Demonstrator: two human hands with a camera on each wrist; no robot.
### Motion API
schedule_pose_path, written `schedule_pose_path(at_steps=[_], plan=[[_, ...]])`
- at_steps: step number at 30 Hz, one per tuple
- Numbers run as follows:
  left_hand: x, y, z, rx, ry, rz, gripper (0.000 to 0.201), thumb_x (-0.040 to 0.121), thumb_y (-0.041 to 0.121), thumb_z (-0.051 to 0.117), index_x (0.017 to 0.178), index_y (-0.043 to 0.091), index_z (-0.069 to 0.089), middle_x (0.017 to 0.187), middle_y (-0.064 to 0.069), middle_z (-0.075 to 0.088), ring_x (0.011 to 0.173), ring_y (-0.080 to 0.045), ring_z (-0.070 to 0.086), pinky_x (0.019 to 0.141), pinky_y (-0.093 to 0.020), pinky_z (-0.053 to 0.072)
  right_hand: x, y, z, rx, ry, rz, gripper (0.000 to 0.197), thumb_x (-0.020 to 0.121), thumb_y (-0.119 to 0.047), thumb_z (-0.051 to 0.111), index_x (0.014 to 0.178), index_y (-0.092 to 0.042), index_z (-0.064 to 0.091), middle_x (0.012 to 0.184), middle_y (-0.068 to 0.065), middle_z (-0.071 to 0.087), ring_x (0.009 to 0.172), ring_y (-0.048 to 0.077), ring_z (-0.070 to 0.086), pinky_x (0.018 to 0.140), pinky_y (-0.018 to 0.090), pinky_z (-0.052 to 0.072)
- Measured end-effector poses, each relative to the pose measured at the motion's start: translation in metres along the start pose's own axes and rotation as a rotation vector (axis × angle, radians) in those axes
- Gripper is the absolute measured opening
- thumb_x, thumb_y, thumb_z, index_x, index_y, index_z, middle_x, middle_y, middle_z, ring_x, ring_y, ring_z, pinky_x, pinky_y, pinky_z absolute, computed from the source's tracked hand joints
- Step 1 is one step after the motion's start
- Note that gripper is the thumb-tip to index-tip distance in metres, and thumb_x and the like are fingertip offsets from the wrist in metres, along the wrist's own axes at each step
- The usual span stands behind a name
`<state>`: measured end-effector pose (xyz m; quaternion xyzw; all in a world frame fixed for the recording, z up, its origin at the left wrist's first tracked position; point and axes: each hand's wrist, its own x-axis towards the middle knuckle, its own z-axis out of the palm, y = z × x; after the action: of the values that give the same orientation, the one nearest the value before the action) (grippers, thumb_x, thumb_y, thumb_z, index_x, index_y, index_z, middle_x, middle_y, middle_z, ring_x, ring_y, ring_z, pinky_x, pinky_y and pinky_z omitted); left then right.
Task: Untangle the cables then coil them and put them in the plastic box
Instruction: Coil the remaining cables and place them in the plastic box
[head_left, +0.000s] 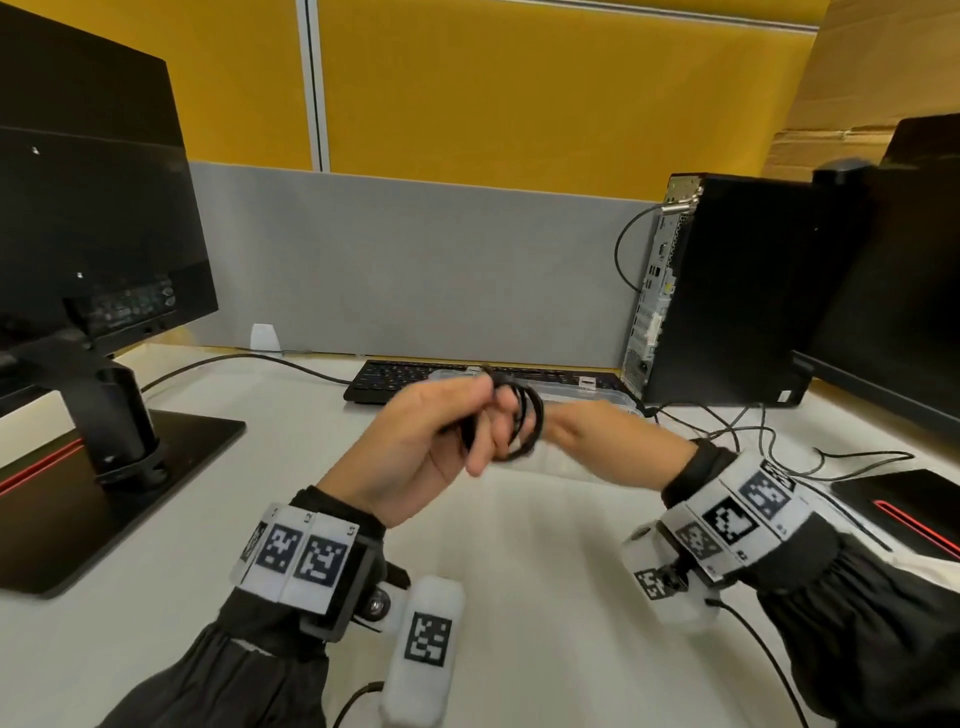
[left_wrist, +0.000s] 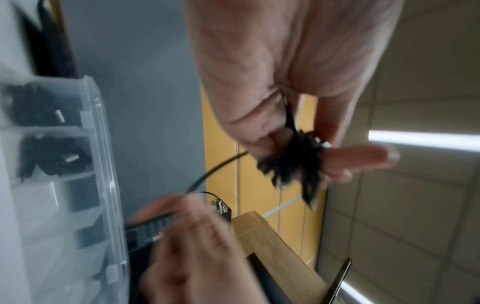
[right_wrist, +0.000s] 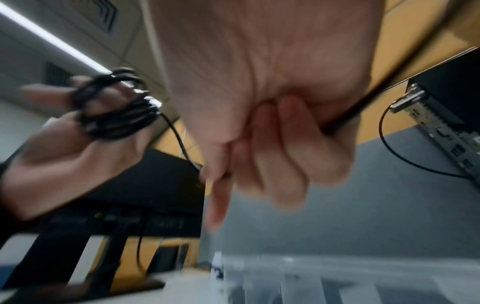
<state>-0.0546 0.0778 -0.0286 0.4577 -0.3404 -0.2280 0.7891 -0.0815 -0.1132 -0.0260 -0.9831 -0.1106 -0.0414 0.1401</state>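
Note:
A black cable is wound in several loops around the fingers of my left hand, which is raised above the desk and grips the coil. A loose strand runs from the coil into my right hand, whose fingers are curled around it. My right hand is just right of the coil. The clear plastic box lies behind both hands; two of its compartments hold coiled black cables.
A black keyboard lies behind the box. A black PC tower stands at the right with thin cables trailing over the desk. Monitors stand at the left and right. A grey partition closes the back.

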Motion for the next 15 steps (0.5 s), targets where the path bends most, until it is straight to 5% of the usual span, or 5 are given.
schedule_pose_path(at_steps=[3, 6, 8, 11, 15], plan=[[0.008, 0.003, -0.007, -0.283, 0.189, 0.147, 0.031, 0.089, 0.018, 0.043, 0.093, -0.002, 0.067, 0.076, -0.008, 0.065, 0.069, -0.012, 0.063, 0.073, -0.02, 0.053, -0.012, -0.01, 0.01, -0.02, -0.24, -0.026, 0.035, 0.1, -0.04, 0.03, 0.098, -0.023, 0.06, 0.075, -0.02, 0.049, 0.072, -0.001, 0.047, 0.073, 0.024, 0.036], [0.014, -0.006, -0.011, 0.041, 0.334, 0.161, 0.04, 0.099, 0.027, 0.036, 0.096, 0.005, 0.07, 0.09, -0.003, 0.073, 0.1, -0.006, 0.064, 0.093, -0.025, 0.044, -0.027, -0.033, 0.002, -0.16, -0.074, -0.158, 0.031, 0.098, -0.045, 0.03, 0.087, -0.03, 0.055, 0.059, -0.015, 0.043, 0.058, -0.001, 0.044, 0.06, 0.019, 0.035], [0.013, -0.01, -0.008, 0.343, 0.327, 0.136, 0.044, 0.092, 0.045, 0.043, 0.09, 0.011, 0.072, 0.091, 0.004, 0.074, 0.098, 0.004, 0.062, 0.094, -0.025, 0.041, -0.031, -0.043, -0.012, -0.237, 0.215, -0.228, 0.027, 0.097, -0.049, 0.033, 0.084, -0.033, 0.051, 0.055, -0.014, 0.045, 0.052, 0.001, 0.044, 0.051, 0.017, 0.032], [0.01, -0.013, -0.008, 0.603, 0.146, 0.108, 0.047, 0.086, 0.054, 0.052, 0.071, 0.013, 0.068, 0.078, -0.003, 0.071, 0.09, -0.01, 0.064, 0.087, -0.024, 0.043, -0.026, -0.04, -0.033, -0.283, 0.616, -0.194, 0.033, 0.091, -0.055, 0.035, 0.086, -0.031, 0.057, 0.062, -0.01, 0.058, 0.059, 0.014, 0.056, 0.045, 0.024, 0.033], [0.004, -0.005, -0.002, 0.281, 0.046, 0.081, 0.026, 0.088, 0.025, 0.053, 0.073, 0.007, 0.066, 0.053, -0.005, 0.057, 0.054, -0.01, 0.053, 0.063, -0.016, 0.046, -0.01, -0.028, -0.031, -0.245, 0.553, -0.075, 0.033, 0.094, -0.051, 0.033, 0.092, -0.029, 0.057, 0.065, -0.011, 0.051, 0.068, 0.021, 0.057, 0.057, 0.035, 0.046]])
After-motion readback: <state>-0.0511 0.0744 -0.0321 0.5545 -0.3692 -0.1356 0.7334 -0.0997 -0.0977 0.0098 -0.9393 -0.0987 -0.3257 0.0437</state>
